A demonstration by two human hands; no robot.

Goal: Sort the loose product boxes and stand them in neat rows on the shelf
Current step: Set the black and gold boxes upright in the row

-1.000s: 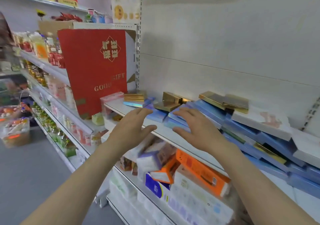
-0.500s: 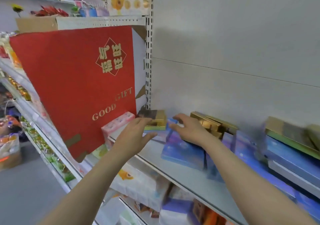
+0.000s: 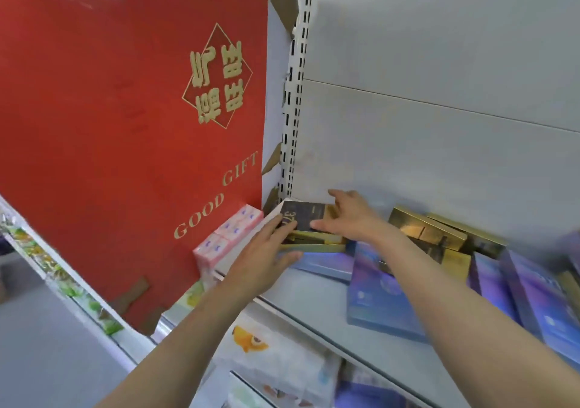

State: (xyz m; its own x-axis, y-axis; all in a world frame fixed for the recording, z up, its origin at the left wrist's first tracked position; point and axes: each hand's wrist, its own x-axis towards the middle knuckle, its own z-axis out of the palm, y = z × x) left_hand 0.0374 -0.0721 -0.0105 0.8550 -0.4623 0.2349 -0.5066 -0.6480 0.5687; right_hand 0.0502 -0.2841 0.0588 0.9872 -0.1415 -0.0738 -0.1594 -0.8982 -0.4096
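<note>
Both of my hands have moved in from the shelf's front edge to the small stack of gold boxes (image 3: 314, 239) in the back left corner, where half a second ago they only hovered near it. Furthest left, the big red gift box (image 3: 125, 125) with "GOOD GIFT" in gold leans at the shelf end, and a pink pack (image 3: 227, 236) sits just beside its lower corner. My left hand (image 3: 266, 260) comes next, fingers straight and relaxed, fingertips touching the left side of the stack. On top of that stack lies a dark box (image 3: 303, 217), flat, tucked against the slotted upright (image 3: 293, 93). My right hand (image 3: 348, 216) rests over its right end, fingers extended and pressing, not curled around it. Right of my wrist more gold boxes (image 3: 430, 232) lie tilted against the back panel. Purple-blue boxes (image 3: 383, 294) lie flat and overlapping across the shelf (image 3: 314, 294), running to the right edge, where they blur. Below the shelf, white packs (image 3: 276, 354) fill the lower tier.
</note>
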